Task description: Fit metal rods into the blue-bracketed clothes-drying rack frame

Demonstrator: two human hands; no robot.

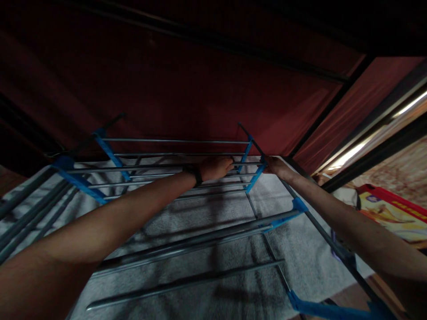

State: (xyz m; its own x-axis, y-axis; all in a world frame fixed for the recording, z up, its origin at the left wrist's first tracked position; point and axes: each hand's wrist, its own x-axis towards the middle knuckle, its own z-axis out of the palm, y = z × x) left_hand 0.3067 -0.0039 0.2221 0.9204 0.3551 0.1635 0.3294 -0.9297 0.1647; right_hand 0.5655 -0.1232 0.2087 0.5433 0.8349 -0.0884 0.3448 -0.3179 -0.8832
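Observation:
A metal rack (pixel 187 242) of grey tubes and blue plastic joints lies on a grey fabric surface (pixel 207 213). Both my arms reach far out over it. My left hand (pixel 215 168), with a dark band on the wrist, is curled around a grey crossbar (pixel 160 167) near the rack's far end. My right hand (pixel 275 165) grips the dark side tube beside a blue connector (pixel 255 175) at the far right corner; its fingers are mostly hidden.
A dark red curtain or wall (pixel 200 89) stands behind the rack. A dark frame with a bright strip (pixel 363 144) runs along the right. A red and yellow printed box (pixel 390 209) lies at the right edge.

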